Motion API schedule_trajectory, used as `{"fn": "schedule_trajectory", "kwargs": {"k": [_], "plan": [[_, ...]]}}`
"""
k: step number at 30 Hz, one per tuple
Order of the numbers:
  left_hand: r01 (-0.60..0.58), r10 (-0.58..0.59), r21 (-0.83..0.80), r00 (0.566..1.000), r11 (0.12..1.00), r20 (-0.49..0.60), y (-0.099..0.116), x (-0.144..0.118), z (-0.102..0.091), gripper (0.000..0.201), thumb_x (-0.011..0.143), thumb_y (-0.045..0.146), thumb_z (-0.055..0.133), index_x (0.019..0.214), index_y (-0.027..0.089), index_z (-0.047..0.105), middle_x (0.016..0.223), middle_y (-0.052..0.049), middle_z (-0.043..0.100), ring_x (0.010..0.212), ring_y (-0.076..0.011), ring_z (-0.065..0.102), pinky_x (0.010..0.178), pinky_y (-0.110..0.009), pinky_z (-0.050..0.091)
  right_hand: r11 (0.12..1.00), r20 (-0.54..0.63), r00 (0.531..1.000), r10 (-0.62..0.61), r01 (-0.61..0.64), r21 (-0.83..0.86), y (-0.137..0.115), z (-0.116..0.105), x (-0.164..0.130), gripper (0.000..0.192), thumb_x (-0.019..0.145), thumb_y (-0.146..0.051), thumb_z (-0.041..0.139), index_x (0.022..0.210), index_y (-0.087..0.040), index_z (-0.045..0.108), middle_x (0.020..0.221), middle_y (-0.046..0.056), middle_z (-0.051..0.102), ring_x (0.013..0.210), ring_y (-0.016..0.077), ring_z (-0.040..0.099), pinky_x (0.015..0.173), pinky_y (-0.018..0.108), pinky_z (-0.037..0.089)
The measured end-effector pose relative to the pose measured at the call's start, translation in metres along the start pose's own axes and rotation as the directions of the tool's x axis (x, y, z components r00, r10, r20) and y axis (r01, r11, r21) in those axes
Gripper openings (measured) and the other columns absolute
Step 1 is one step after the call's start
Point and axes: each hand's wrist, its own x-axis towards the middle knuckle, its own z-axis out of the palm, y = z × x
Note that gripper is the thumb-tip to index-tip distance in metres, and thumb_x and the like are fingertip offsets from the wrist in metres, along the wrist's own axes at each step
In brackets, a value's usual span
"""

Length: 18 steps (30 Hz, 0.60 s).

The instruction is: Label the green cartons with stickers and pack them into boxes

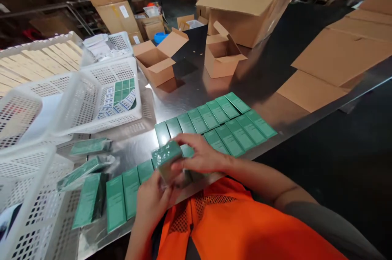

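Observation:
A small green box in shiny clear wrap is held up over the near edge of the table. My right hand grips it from the right, fingers on top and thumb on its near side. From below and to the left, my left hand closes around its lower end. Under and beyond my hands lie two rows of flat green boxes. More green boxes lie to the left of my left hand, and a few in loose clear wrap lie farther left, some tilted.
White perforated baskets stand at the left, one holding green boxes and label strips. Two small open cartons and a large open carton stand at the back. Flattened cardboard lies right on the metal table.

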Motion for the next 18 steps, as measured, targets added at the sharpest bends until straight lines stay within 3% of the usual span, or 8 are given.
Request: {"fn": "schedule_trajectory", "kwargs": {"k": [2,4,6,8,10,12,14,18], "plan": [[0.020,-0.024,-0.094,0.999,0.995,-0.047,-0.001,-0.012,-0.006,0.032,0.091,0.036,0.054,0.111,0.018,0.069,0.070,-0.002,0.069,0.057,-0.0193,0.063,0.056,-0.028,0.044,0.995,-0.119,0.993,0.009,0.003,0.104,-0.005,-0.005,0.023,0.053,0.089,-0.058,0.066,0.128,-0.024,0.054,0.114,0.005,0.068,0.096,0.0191,0.068,0.085,0.032,0.058],[-0.011,-0.005,-0.189,0.997,0.982,-0.083,0.001,-0.026,-0.014,0.036,0.090,0.029,0.052,0.120,0.019,0.068,0.072,0.000,0.068,0.055,-0.0159,0.059,0.055,-0.026,0.043,0.996,-0.195,0.981,0.015,0.002,0.086,-0.001,-0.008,0.049,0.062,0.093,-0.049,0.063,0.146,-0.027,0.039,0.130,0.008,0.061,0.100,0.0184,0.068,0.086,0.032,0.059],[-0.085,0.059,-0.228,0.992,0.970,-0.115,0.007,-0.038,-0.023,0.028,0.088,0.024,0.052,0.103,0.020,0.075,0.067,0.000,0.065,0.055,-0.0150,0.057,0.055,-0.025,0.041,0.997,-0.167,0.983,0.071,-0.073,-0.006,0.014,-0.007,0.077,0.060,0.094,-0.041,0.063,0.148,-0.030,0.038,0.135,0.008,0.057,0.094,0.0175,0.068,0.081,0.031,0.060],[-0.147,0.113,-0.245,0.982,0.958,-0.148,0.013,-0.045,-0.030,0.025,0.088,0.028,0.054,0.073,0.020,0.073,0.059,-0.002,0.058,0.056,-0.0157,0.054,0.054,-0.026,0.039,0.980,-0.070,0.981,0.180,-0.185,-0.076,0.038,0.004,0.105,0.047,0.096,-0.038,0.060,0.141,-0.029,0.047,0.132,0.007,0.059,0.087,0.0166,0.068,0.072,0.030,0.060],[-0.163,0.117,-0.265,0.976,0.950,-0.184,0.015,-0.050,-0.035,0.039,0.091,0.036,0.055,0.058,0.020,0.066,0.054,-0.002,0.053,0.055,-0.0159,0.052,0.052,-0.026,0.037,0.951,0.037,0.963,0.268,-0.259,-0.166,0.062,0.022,0.129,0.041,0.099,-0.037,0.054,0.138,-0.025,0.050,0.126,0.009,0.062,0.085,0.0166,0.069,0.068,0.029,0.060],[-0.146,0.095,-0.254,0.975,0.956,-0.201,0.014,-0.056,-0.037,0.047,0.095,0.044,0.051,0.056,0.020,0.063,0.053,-0.003,0.051,0.055,-0.0159,0.050,0.052,-0.027,0.036,0.926,0.114,0.947,0.301,-0.261,-0.272,0.079,0.039,0.145,0.040,0.099,-0.035,0.056,0.137,-0.022,0.054,0.119,0.009,0.066,0.088,0.0176,0.070,0.074,0.032,0.060],[-0.091,0.050,-0.202,0.979,0.975,-0.199,0.009,-0.065,-0.033,0.050,0.097,0.046,0.049,0.057,0.020,0.062,0.055,-0.003,0.052,0.056,-0.0161,0.052,0.053,-0.028,0.037,0.901,0.155,0.941,0.300,-0.226,-0.371,0.087,0.050,0.153,0.034,0.092,-0.032,0.067,0.123,-0.020,0.065,0.111,0.008,0.070,0.098,0.0213,0.069,0.088,0.037,0.057],[-0.013,-0.006,-0.106,0.985,0.994,-0.175,-0.014,-0.083,-0.019,0.042,0.097,0.047,0.052,0.070,0.021,0.072,0.068,-0.006,0.066,0.063,-0.0186,0.064,0.059,-0.029,0.050,0.811,0.079,0.945,0.318,-0.228,-0.538,0.088,0.050,0.146,0.018,0.079,-0.038,0.081,0.080,-0.022,0.074,0.101,0.003,0.074,0.119,0.0281,0.062,0.103,0.044,0.048]]}}
